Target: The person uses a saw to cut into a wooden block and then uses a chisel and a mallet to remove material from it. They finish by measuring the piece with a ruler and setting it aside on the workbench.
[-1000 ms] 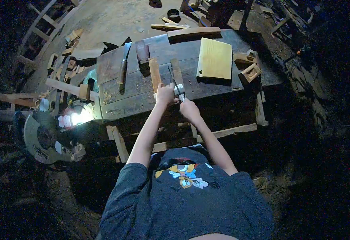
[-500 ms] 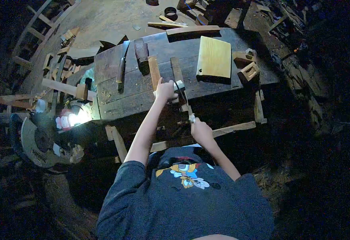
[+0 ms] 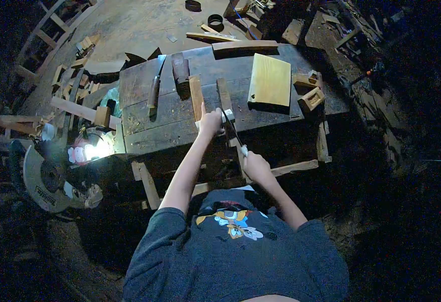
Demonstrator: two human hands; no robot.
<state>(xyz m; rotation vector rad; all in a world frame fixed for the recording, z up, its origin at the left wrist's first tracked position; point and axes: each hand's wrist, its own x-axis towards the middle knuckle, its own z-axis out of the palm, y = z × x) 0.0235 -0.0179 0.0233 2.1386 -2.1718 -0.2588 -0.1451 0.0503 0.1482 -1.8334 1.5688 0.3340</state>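
My left hand (image 3: 210,124) is closed round a short pale wood block (image 3: 228,116) at the front edge of the workbench (image 3: 170,118), its index finger stretched forward. The block lies across two wooden strips, a brown one (image 3: 196,95) on the left and a darker one (image 3: 223,93) on the right. Below and to the right, my right hand (image 3: 257,167) grips the light handle of a narrow-bladed saw (image 3: 234,133). Its thin dark blade slants up to the block, close to my left fingers. The teeth are too small to make out.
On the bench lie a long knife (image 3: 154,90), a dark wood block (image 3: 181,70), a yellowish board (image 3: 271,79) and a small hollowed wooden block (image 3: 311,99). A bright lamp (image 3: 98,149) shines at left, above a circular saw (image 3: 42,176). Wood scraps lie beyond.
The scene sits slightly lower in view. My right hand and the saw have moved a little forward relative to the block. My left hand keeps its hold on the block.
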